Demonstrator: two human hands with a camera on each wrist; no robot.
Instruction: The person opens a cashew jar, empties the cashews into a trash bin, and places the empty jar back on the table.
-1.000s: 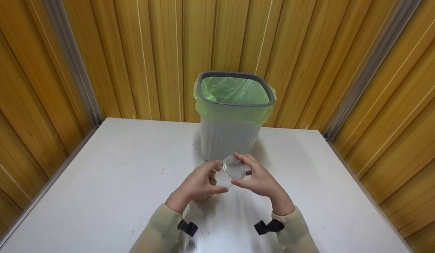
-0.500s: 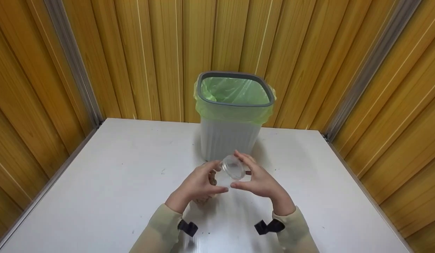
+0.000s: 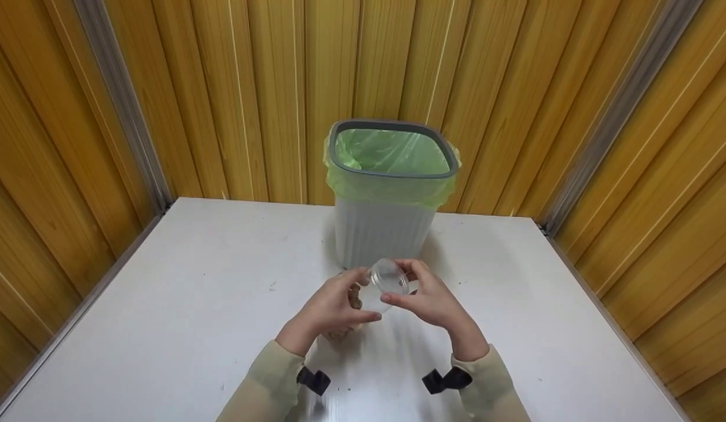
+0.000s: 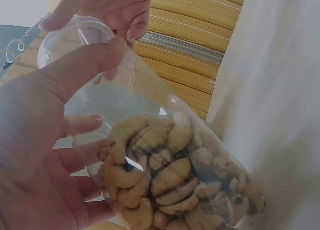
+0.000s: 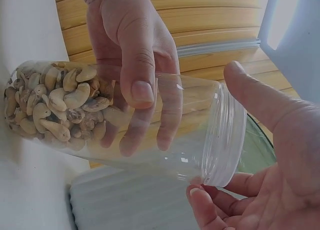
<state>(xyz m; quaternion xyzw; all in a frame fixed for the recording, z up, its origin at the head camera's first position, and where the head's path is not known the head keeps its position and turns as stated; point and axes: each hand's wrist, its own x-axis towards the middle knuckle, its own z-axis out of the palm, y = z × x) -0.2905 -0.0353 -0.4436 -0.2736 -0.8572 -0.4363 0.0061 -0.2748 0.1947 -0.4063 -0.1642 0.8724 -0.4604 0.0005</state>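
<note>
A clear plastic jar point(image 5: 192, 125) stands tilted, its lower part filled with cashews point(image 5: 60, 102). My left hand point(image 3: 333, 302) grips the jar around its body, thumb on one side and fingers on the other, as the left wrist view shows. At the jar's mouth sits a clear lid point(image 5: 227, 140). The right hand point(image 3: 430, 299) holds this lid by its rim, with the thumb on one edge and curled fingers on the opposite edge. In the head view the left hand hides most of the cashews.
Behind the hands stands a white bin point(image 3: 383, 231) with a grey rim and a green liner bag point(image 3: 392, 190). It rests on a white table point(image 3: 222, 281). Yellow wood-look walls point(image 3: 269, 88) close off the back and both sides.
The right hand's fingers have shifted around the lid: first they spread a little wider, then they drew in, the thumb moving up and left. The left hand and the jar stay in place.
</note>
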